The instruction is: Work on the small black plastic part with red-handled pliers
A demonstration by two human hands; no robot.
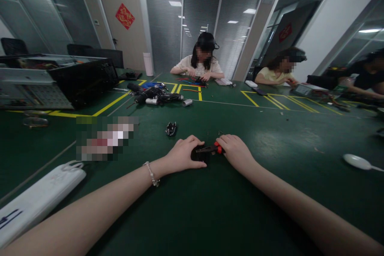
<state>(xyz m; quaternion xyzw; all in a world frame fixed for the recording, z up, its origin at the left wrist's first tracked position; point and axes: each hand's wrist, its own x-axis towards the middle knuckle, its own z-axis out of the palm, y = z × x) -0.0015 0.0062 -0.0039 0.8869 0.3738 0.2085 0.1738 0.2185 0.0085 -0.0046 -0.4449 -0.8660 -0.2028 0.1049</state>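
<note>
My left hand [183, 154] is curled over a small black part [200, 155] lying on the green table [210, 200], and a bracelet [151, 174] is on that wrist. My right hand [236, 151] is closed on a red-and-black tool [213, 149], likely a small screwdriver, whose shaft points left into the black part. Both hands meet at the table's centre. A small black piece [171, 128] lies just beyond them.
A white case [39, 198] lies at the near left. An open computer chassis [57, 80] stands at far left. Tools and cables [156, 96] sit mid-table. Three other people work at the far side. A white spoon-like object [358, 162] lies at right.
</note>
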